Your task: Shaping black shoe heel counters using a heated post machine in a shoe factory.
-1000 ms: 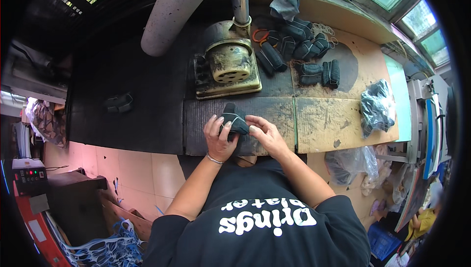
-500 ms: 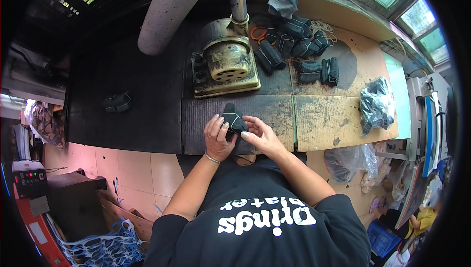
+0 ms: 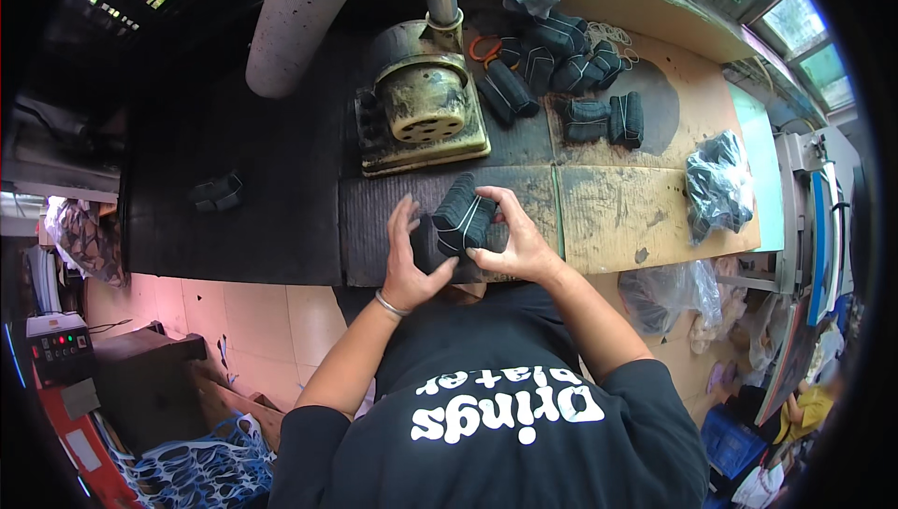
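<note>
A bundle of dark, stacked pieces (image 3: 465, 216), bound by a thin pale band, is held up above the cardboard-covered worktable. My right hand (image 3: 524, 249) grips it from the right, fingers on the upper side and thumb at the lower edge. On the bundle's left, my left hand (image 3: 408, 261) has its fingers raised and spread, thumb pointing toward the bundle with a gap between. Behind the hands stands a stained cream-coloured machine (image 3: 423, 116) with a round, holed head.
Several similar banded bundles (image 3: 508, 93) lie right of the machine, near an orange-handled tool (image 3: 485, 48) and pale rubber bands (image 3: 610, 39). Another bundle (image 3: 218, 193) sits on the table's dark left part. A clear plastic bag (image 3: 720, 189) of dark pieces rests at the right end.
The bundle has been turned, showing more of its length. My left hand has come off it and opened to the left, while my right hand has taken a wider grip.
</note>
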